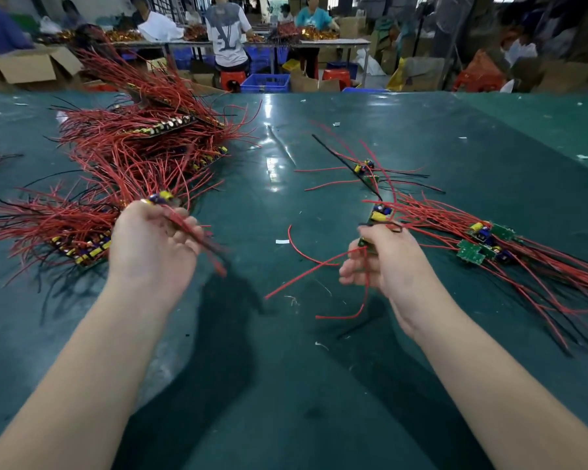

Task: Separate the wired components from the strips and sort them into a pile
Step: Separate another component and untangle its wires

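My left hand grips a wired component with yellow and blue parts; its red wires trail down to the right, blurred. My right hand holds a small green board piece with yellow and blue parts on top, and red wires hang from it toward the left. A big heap of strips with red wires lies at the left. To the right lies a pile of separated components, green boards with long red wires. Two more loose components lie farther back.
The work surface is a green table with small white scraps and a loose red wire. Beyond the far edge are cardboard boxes, blue crates, red stools and several people at another table.
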